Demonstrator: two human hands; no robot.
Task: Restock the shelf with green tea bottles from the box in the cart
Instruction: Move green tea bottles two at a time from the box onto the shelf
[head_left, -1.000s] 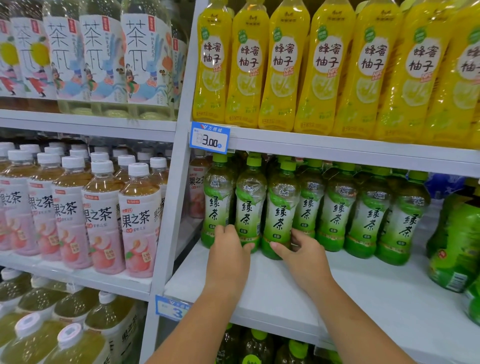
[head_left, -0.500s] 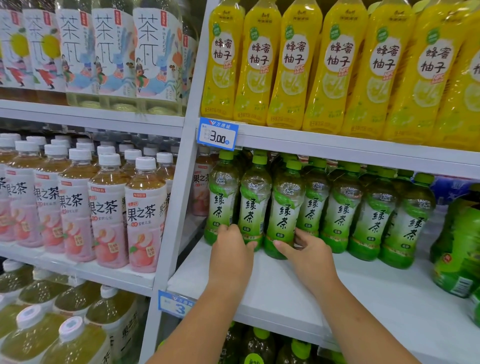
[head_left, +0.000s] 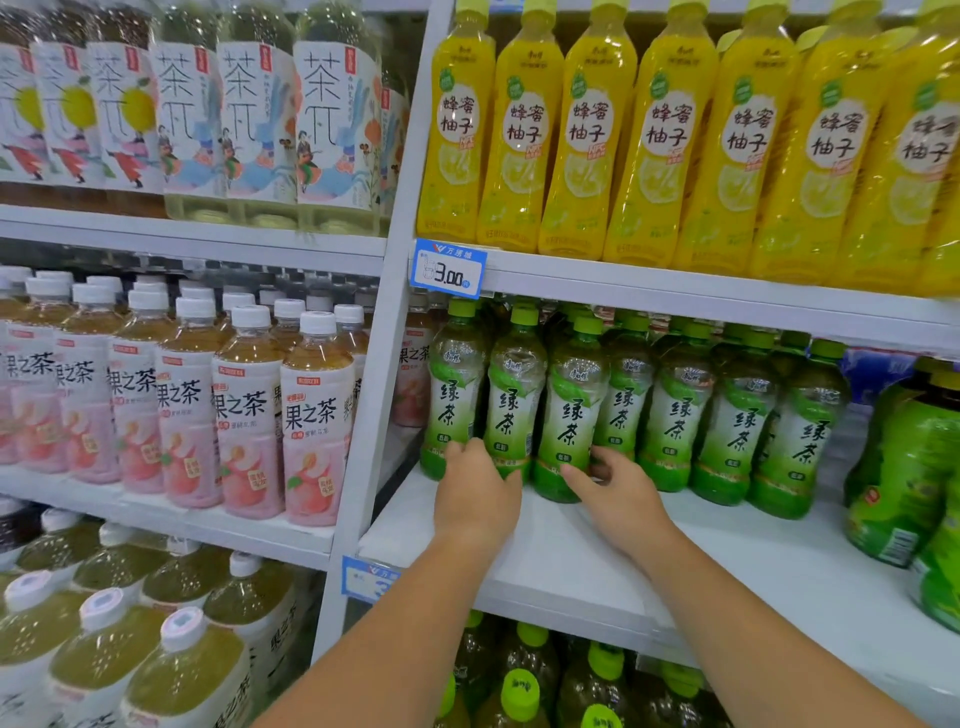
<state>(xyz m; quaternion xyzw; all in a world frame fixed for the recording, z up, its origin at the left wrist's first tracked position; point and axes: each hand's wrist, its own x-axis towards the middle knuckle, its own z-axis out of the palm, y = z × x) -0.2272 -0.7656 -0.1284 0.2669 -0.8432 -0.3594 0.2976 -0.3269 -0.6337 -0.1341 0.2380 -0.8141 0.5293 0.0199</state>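
A row of green tea bottles (head_left: 675, 421) with green caps stands at the back of the white middle shelf (head_left: 582, 566). My left hand (head_left: 475, 493) is at the foot of the two leftmost bottles, fingers and thumb around the base of the second green tea bottle (head_left: 514, 405). My right hand (head_left: 621, 496) holds the base of the third green tea bottle (head_left: 569, 415), thumb in front and fingers behind it. Both bottles stand upright on the shelf. No box or cart is in view.
Yellow honey-citrus bottles (head_left: 597, 135) fill the shelf above, over a 3.00 price tag (head_left: 449, 270). Pink peach tea bottles (head_left: 249, 415) stand in the left bay. Larger green bottles (head_left: 904, 467) sit at the right. The shelf front is bare white board.
Both hands stay at the bases of the same green tea bottles. The view has shifted a little; the shelf now sits lower and further right in the picture.
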